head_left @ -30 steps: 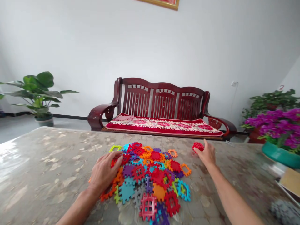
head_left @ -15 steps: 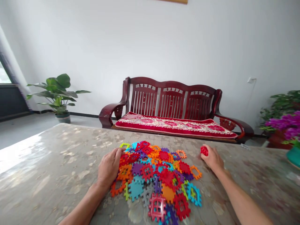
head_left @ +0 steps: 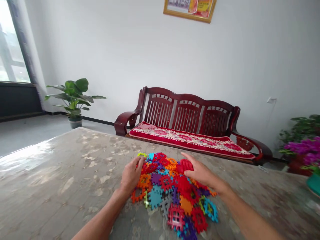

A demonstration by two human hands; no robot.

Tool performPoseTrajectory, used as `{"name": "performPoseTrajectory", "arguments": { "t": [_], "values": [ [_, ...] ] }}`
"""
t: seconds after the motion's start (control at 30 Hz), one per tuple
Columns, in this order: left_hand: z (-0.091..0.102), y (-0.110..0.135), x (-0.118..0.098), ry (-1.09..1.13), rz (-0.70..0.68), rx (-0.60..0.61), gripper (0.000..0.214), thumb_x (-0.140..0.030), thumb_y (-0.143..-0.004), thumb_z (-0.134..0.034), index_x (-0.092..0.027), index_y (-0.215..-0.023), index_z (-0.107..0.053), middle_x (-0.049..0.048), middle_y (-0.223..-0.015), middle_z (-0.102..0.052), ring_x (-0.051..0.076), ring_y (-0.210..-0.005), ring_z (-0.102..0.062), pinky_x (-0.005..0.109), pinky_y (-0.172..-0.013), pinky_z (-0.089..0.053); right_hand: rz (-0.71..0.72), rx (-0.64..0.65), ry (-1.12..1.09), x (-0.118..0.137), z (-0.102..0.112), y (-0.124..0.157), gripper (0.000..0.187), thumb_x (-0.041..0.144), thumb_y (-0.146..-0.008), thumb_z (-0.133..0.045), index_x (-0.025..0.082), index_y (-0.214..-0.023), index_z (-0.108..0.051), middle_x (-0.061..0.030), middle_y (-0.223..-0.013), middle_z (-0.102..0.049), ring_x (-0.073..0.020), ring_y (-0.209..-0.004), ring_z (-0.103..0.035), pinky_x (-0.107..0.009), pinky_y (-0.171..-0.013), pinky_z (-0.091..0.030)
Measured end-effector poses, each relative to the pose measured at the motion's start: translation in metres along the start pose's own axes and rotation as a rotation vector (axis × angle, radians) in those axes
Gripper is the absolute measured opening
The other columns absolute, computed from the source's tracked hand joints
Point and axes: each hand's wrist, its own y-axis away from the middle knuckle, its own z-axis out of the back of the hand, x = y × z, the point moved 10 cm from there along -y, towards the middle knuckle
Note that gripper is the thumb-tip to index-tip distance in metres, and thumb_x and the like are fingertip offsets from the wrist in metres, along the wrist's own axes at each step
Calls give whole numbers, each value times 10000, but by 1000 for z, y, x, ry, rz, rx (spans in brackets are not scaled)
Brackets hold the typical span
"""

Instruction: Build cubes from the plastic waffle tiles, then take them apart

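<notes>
A heap of flat plastic interlocking building pieces [head_left: 155,196] in red, orange, blue, purple, green and grey lies on the table. Many have notched edges, and some have window-like openings. At the heap's left edge rests my left hand [head_left: 131,175], its fingers curled together against red pieces. What those fingers hold, if anything, is mostly hidden. Over the heap's right side, my right hand [head_left: 201,170] has a red interlocking piece [head_left: 185,164] between thumb and fingers, with the index finger stretched out. Slight blur softens this piece's outline.
The table [head_left: 82,173] has a patterned, glossy cover. Behind it stands a dark red wooden bench [head_left: 188,106] with a red floral seat cover [head_left: 185,136]. A potted plant [head_left: 75,100] is at the left, purple flowers [head_left: 303,148] at the right.
My right hand has moved left with the red interlocking piece, from beside the heap to over it. My left hand stays at the heap's left edge. The view has tilted up.
</notes>
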Motion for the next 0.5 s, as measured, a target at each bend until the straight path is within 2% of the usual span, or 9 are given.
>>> {"name": "performPoseTrajectory", "arguments": {
  "t": [0.07, 0.23, 0.37, 0.5],
  "values": [
    [-3, 1, -4, 12, -12, 12, 358, -415, -919, -396, -235, -921, -706, 16, -947, -760, 194, -893, -691, 278, -815, -490, 20, 101, 81, 24, -17, -10, 882, 179, -669, -607, 257, -1496, -313, -74, -1507, -419, -269, -1343, -433, -415, -1118, -323],
    [-9, 5, -29, 77, -158, 71, 355, -397, -936, -391, -226, -941, -702, 33, -965, -742, 188, -936, -667, 290, -869, -488, 142, 216, 237, 62, -48, -29, 893, 182, -678, -627, 235, -1505, -294, -80, -1538, -367, -267, -1374, -397, -394, -1135, -301],
    [-19, 16, -59, 89, -359, 218, 333, -373, -945, -424, -237, -1117, -674, 51, -1145, -696, 185, -1076, -618, 315, -979, -452, 162, 276, 274, 70, -66, -36, 959, 277, -692, -685, 255, -1529, -217, -100, -1528, -381, -308, -1335, -448, -413, -1075, -368],
    [-28, 25, -68, 38, -438, 300, 367, -344, -922, -484, -267, -1257, -612, 51, -1279, -639, 201, -1169, -572, 340, -1026, -429, 137, 271, 253, 70, -68, -38, 913, 362, -749, -658, 276, -1532, -196, -104, -1427, -517, -305, -1227, -551, -395, -976, -433]
  ]
}}
